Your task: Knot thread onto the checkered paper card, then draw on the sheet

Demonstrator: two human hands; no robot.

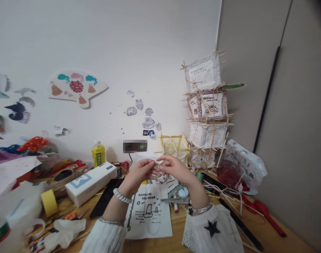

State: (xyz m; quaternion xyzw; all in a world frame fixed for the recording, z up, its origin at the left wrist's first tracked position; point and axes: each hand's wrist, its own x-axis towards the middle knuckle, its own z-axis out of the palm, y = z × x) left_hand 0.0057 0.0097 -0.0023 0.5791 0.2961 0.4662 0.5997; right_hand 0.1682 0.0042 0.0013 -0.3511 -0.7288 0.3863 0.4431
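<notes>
My left hand and my right hand meet at the fingertips above the table. Both are closed in a pinch, seemingly on a thin thread whose faint line hangs below them. What lies right between the fingertips is too small to make out. Beneath is a white paper sheet with a boat drawing, handwriting and a dark green patterned border. A second drawn sheet lies behind it, partly covered by my hands. Scissors and a pink-ended marker rest at the sheet's right side.
A tiered lantern of sticks and drawn paper stands at the back right, beside a yellow stick frame. On the left are a white box, yellow tape, a yellow bottle and orange-handled scissors. White cable lies right.
</notes>
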